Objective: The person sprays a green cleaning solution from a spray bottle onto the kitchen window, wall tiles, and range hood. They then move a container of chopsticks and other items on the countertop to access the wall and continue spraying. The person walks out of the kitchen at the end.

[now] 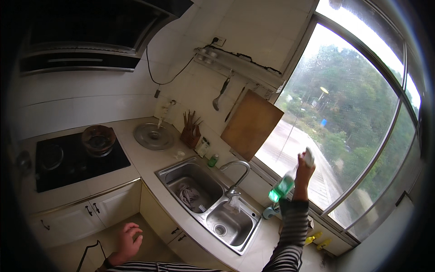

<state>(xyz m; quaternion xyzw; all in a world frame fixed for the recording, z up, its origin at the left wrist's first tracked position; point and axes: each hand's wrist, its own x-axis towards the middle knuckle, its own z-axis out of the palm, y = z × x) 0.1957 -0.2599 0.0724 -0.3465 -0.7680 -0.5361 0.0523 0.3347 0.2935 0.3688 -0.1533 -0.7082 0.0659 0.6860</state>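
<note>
My right hand point(305, 170) is raised in front of the window, shut around the neck of a spray bottle point(282, 187) with green liquid, tilted with its base to the lower left. The bottle's white head shows above my fingers. My left hand point(131, 238) hangs low before the cabinets, fingers apart and slightly bent, holding nothing. Between my hands lies a double steel sink point(217, 212). A crumpled cloth point(188, 195) rests in its left basin, and a pale mesh-like item point(233, 205) hangs at the right basin's edge.
A faucet point(243, 165) arches behind the sink. A wooden cutting board point(253, 124) hangs beside the window point(340, 102). Left of the sink stand a chopstick holder point(191, 136), a small green bottle point(213, 160) and a metal lid point(153, 136). A cooktop point(68, 170) bears a glass pot point(98, 140).
</note>
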